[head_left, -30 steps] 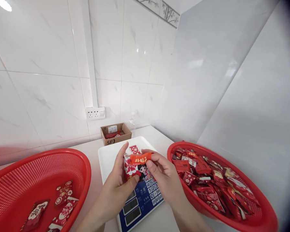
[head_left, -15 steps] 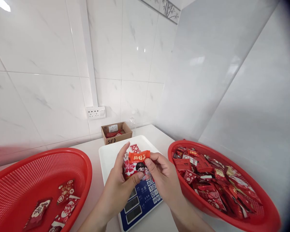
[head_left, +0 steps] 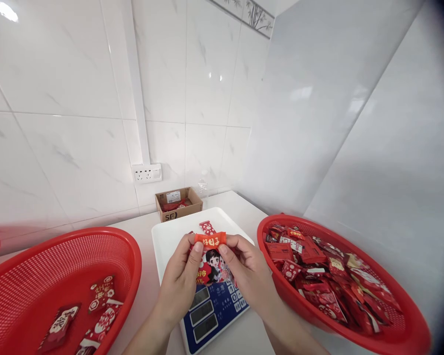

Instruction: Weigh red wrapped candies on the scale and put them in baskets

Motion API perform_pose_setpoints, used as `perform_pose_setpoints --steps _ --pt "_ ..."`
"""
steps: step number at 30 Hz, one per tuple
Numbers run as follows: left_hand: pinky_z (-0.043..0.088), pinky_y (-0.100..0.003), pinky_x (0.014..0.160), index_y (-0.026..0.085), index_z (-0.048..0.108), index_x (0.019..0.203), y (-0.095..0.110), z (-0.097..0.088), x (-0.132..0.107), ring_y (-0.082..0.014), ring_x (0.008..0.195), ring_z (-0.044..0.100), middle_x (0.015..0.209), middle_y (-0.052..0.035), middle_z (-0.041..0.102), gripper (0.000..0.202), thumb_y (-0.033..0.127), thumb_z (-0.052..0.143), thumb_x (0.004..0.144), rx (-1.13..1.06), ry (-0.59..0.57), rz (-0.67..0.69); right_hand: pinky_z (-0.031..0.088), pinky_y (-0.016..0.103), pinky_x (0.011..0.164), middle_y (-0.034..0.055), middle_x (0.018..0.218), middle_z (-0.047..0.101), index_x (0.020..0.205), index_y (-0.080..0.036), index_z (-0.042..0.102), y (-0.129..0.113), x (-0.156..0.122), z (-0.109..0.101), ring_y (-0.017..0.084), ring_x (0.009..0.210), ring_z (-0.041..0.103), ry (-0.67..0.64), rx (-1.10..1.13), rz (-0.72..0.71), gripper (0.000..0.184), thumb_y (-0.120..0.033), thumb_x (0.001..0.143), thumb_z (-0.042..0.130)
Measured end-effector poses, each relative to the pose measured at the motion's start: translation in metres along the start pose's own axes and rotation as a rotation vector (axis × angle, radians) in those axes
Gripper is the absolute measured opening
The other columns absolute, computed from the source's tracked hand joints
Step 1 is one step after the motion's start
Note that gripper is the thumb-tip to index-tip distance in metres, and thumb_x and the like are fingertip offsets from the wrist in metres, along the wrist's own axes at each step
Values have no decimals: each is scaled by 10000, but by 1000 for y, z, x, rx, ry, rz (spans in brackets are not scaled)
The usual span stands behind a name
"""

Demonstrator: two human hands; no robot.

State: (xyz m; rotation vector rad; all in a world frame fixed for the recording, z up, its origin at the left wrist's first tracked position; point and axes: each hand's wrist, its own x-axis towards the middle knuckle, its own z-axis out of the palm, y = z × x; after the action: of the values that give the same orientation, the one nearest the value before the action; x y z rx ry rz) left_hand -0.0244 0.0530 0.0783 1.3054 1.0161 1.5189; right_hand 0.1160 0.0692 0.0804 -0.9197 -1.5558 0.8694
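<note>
My left hand (head_left: 181, 281) and my right hand (head_left: 246, 271) each pinch one end of a small orange candy wrapper (head_left: 209, 240), held level above a white and blue electronic scale (head_left: 163, 236). Under the candy, between both hands, is a red and white pouch with cartoon figures (head_left: 211, 266); which fingers hold it I cannot tell. A small red sachet (head_left: 207, 227) lies on the scale's white pan behind the candy.
A red mesh basket (head_left: 407, 335) full of red wrapped sweets stands to the right. Another red basket (head_left: 40, 251) on the left holds a few red packets. A small cardboard box (head_left: 177, 203) sits by the tiled wall under a socket (head_left: 147, 173).
My left fingers have moved up from the pouch's side to take the candy's left end, so both hands now hold it. The candy sits slightly lower and level.
</note>
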Motion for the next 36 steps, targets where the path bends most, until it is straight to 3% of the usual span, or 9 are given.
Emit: perform_pose_setpoints --steps 2,4,6,9,13,19,27,36 --pt "464 -231 633 202 584 826 0 1 2 -137 708 548 756 14 574 302 486 532 916 30 23 25 554 334 816 80 1069 696 1041 -208 625 3 -1 0 208 943 664 13 -69 -62 242 -411 947 534" --pt "446 -229 610 202 574 810 -1 1 4 -131 660 516 726 24 556 318 499 524 914 41 28 35 520 398 946 113 1302 598 1226 -232 551 5 -3 0 239 1177 584 67 -197 -196 304 -358 949 539" --pt "442 -233 612 204 570 809 -1 1 7 -135 659 508 733 22 562 335 520 519 906 41 39 33 476 452 1019 130 1416 495 1283 -249 517 5 -6 0 264 1309 482 104 -354 -341 349 -314 942 553" --pt "455 -243 645 207 572 818 -2 -1 9 -148 699 530 756 17 582 340 533 518 898 40 62 36 470 465 1035 146 1446 433 1256 -250 562 1 -12 0 289 1351 435 89 -539 -461 313 -284 945 552" --pt "457 -236 633 208 573 847 -1 -3 9 -145 699 542 788 14 605 317 515 518 906 38 76 37 500 444 1009 164 1456 377 1216 -227 610 -5 -16 1 304 1330 452 62 -646 -504 276 -289 957 537" --pt "469 -230 593 207 564 843 1 -4 8 -138 669 530 816 4 625 293 490 530 911 25 79 22 454 562 1030 179 1509 306 1330 -251 570 -3 -13 6 366 1391 352 -40 -720 -520 377 -362 981 482" --pt "450 -221 646 211 577 848 1 -8 10 -124 685 546 756 34 609 244 431 515 932 53 126 79 482 504 1023 226 1463 394 1276 -154 605 0 -13 0 344 1359 420 15 -778 -456 383 -366 983 478" --pt "448 -226 606 207 596 833 1 -8 12 -127 654 548 717 35 594 289 470 513 916 101 158 100 511 476 997 208 1467 426 1298 -170 591 -4 -12 -2 331 1343 452 -6 -859 -499 399 -385 990 455"
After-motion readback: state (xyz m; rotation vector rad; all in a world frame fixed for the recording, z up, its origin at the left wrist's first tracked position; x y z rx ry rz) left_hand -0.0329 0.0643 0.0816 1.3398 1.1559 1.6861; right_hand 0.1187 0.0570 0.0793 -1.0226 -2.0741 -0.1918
